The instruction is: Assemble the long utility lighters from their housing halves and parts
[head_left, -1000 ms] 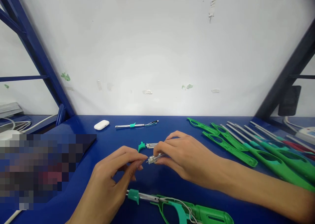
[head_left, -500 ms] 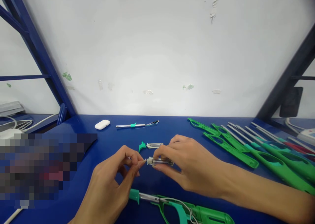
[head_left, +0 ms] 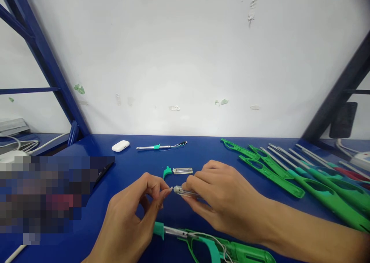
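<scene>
Between the thumb and fingers of my right hand (head_left: 221,193), a clear lighter fuel tank (head_left: 179,191) lies sideways, its valve end pointing left. My left hand (head_left: 135,211) is closed in a pinch just off that end, with a tiny whitish piece (head_left: 171,188) at its fingertips. Whether the piece touches the valve, I cannot tell. Just beyond my hands lies another clear fuel tank (head_left: 183,171) with a teal trigger piece (head_left: 167,172). Nearest me is an opened green lighter shell (head_left: 245,252) with a metal tube (head_left: 175,232), a teal trigger and pale wires.
Green handle halves (head_left: 271,178) and several long-tubed lighters (head_left: 320,190) lie at the right. At the back are a metal tube with a teal clip (head_left: 156,147) and a white earbud case (head_left: 120,146). A blurred-out patch (head_left: 43,197) covers the left side.
My right hand has tilted the fuel tank slightly, its right end dropping and more of it covered by the fingers. My left hand keeps its pinch, shifted barely to the right.
</scene>
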Demonstrator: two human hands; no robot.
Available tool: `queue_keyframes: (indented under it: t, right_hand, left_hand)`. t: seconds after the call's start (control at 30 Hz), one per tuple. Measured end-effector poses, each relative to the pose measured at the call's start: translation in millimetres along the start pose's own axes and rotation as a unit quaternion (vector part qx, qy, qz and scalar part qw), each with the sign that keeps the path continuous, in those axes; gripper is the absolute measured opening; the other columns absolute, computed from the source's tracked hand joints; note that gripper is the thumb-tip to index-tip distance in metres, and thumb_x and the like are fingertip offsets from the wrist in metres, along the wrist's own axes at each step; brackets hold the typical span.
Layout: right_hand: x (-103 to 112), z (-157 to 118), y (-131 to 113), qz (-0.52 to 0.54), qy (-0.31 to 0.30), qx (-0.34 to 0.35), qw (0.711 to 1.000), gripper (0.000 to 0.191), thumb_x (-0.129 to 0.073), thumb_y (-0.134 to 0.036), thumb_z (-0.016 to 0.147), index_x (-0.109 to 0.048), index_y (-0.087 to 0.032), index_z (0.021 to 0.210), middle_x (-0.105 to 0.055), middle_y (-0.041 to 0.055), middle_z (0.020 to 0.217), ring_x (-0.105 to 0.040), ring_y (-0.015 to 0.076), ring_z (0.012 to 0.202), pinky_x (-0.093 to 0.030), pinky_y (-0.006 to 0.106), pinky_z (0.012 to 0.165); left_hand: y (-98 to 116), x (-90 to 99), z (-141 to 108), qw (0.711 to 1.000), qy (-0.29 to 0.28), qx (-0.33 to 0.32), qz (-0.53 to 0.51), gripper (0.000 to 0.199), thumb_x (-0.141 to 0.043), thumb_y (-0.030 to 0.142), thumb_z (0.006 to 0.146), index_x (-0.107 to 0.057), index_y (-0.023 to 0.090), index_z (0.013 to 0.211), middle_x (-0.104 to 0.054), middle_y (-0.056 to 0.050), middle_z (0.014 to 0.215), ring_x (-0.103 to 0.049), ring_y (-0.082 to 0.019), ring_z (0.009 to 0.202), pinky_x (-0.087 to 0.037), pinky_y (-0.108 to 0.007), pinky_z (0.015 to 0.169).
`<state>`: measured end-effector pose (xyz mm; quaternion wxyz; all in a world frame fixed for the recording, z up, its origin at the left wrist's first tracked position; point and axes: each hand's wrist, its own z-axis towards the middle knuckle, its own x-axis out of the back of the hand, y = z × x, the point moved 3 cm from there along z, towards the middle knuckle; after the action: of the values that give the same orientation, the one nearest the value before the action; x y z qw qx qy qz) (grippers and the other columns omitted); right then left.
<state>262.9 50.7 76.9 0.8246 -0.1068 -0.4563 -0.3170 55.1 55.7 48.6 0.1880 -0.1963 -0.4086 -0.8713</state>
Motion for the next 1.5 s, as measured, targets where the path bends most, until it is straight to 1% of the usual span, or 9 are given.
queue_keyframes:
  t: [0.13,0.33,0.47,0.7,0.9,1.1,1.27,1.4,1.5]
  right_hand:
    - [1,0,0,-0.016,0.024,-0.002,1.000,0.025,-0.053,-0.021,0.112,-0.063,-0.021,0.089,-0.066,-0.0030,0.072,-0.052,0.0160,0.059,-0.038,0.036,0.067]
    - [1,0,-2,-0.011,0.018,0.010,1.000,0.028,-0.054,-0.021,0.112,-0.064,-0.020,0.086,-0.063,-0.0037,0.070,-0.049,0.0151,0.059,-0.038,0.036,0.067]
    - [0,-2,-3,-0.002,0.023,0.027,0.999,0.026,-0.057,-0.016,0.110,-0.067,-0.019,0.086,-0.067,-0.0007,0.074,-0.056,0.0161,0.063,-0.040,0.036,0.065]
    - [-3,-9,-12,0.075,0.108,0.012,0.991,0.019,-0.060,-0.013,0.111,-0.074,-0.017,0.099,-0.081,0.0024,0.092,-0.073,0.0149,0.075,-0.053,0.030,0.069]
    - [-2,-9,-23,0.118,0.198,0.014,0.973,0.016,-0.060,-0.009,0.111,-0.075,-0.014,0.106,-0.085,0.0034,0.094,-0.081,0.0141,0.083,-0.065,0.024,0.081]
    - [-6,-16,-30,0.180,0.216,-0.008,0.959,0.014,-0.064,-0.005,0.106,-0.075,-0.014,0.109,-0.084,0.0022,0.092,-0.081,0.0125,0.082,-0.066,0.021,0.089]
    - [-11,-20,-35,0.166,0.208,-0.010,0.964,0.015,-0.065,-0.006,0.106,-0.075,-0.013,0.113,-0.085,0.0034,0.097,-0.082,0.0126,0.086,-0.064,0.021,0.097]
    - [-12,-19,-37,0.176,0.224,-0.009,0.959,0.016,-0.066,-0.003,0.104,-0.075,-0.014,0.112,-0.086,0.0036,0.099,-0.082,0.0121,0.084,-0.065,0.022,0.096]
    - [-11,-17,-34,0.181,0.213,-0.016,0.960,0.019,-0.062,-0.005,0.107,-0.074,-0.017,0.115,-0.086,0.0019,0.101,-0.080,0.0114,0.084,-0.065,0.023,0.095]
  left_hand:
    - [3,0.4,1,1.000,-0.002,-0.017,0.003,0.031,-0.062,0.026,0.103,-0.048,0.026,0.075,-0.071,0.006,0.079,-0.062,-0.009,0.056,-0.052,-0.019,0.054]
    - [2,-0.7,-1,0.999,-0.006,-0.032,0.014,0.034,-0.061,0.022,0.104,-0.043,0.026,0.075,-0.069,0.007,0.079,-0.060,-0.009,0.058,-0.051,-0.019,0.055]
    - [1,-0.5,-5,0.999,0.008,-0.036,0.025,0.036,-0.059,0.020,0.104,-0.038,0.025,0.076,-0.068,0.007,0.079,-0.059,-0.009,0.060,-0.049,-0.020,0.058]
    - [4,-1.3,-9,0.998,0.029,-0.037,0.043,0.036,-0.055,0.019,0.108,-0.038,0.025,0.076,-0.065,0.006,0.076,-0.056,-0.009,0.059,-0.046,-0.022,0.057]
    - [9,-0.2,-12,0.994,0.042,-0.086,0.055,0.041,-0.056,0.012,0.106,-0.032,0.024,0.075,-0.061,0.008,0.072,-0.056,-0.007,0.058,-0.045,-0.018,0.055]
    - [16,1.9,-18,0.989,0.052,-0.108,0.087,0.039,-0.055,0.008,0.105,-0.041,0.023,0.072,-0.050,0.007,0.069,-0.048,-0.005,0.052,-0.040,-0.016,0.049]
    - [20,1.1,-21,0.989,0.044,-0.108,0.096,0.040,-0.052,0.005,0.104,-0.044,0.022,0.070,-0.047,0.007,0.069,-0.048,-0.004,0.051,-0.040,-0.015,0.047]
    - [19,0.5,-21,0.990,0.038,-0.103,0.092,0.042,-0.049,0.004,0.105,-0.043,0.022,0.068,-0.047,0.006,0.069,-0.053,-0.004,0.053,-0.043,-0.014,0.050]
    - [20,2.2,-19,0.993,0.028,-0.082,0.078,0.042,-0.050,0.007,0.106,-0.041,0.022,0.068,-0.050,0.007,0.067,-0.055,-0.004,0.053,-0.045,-0.014,0.050]
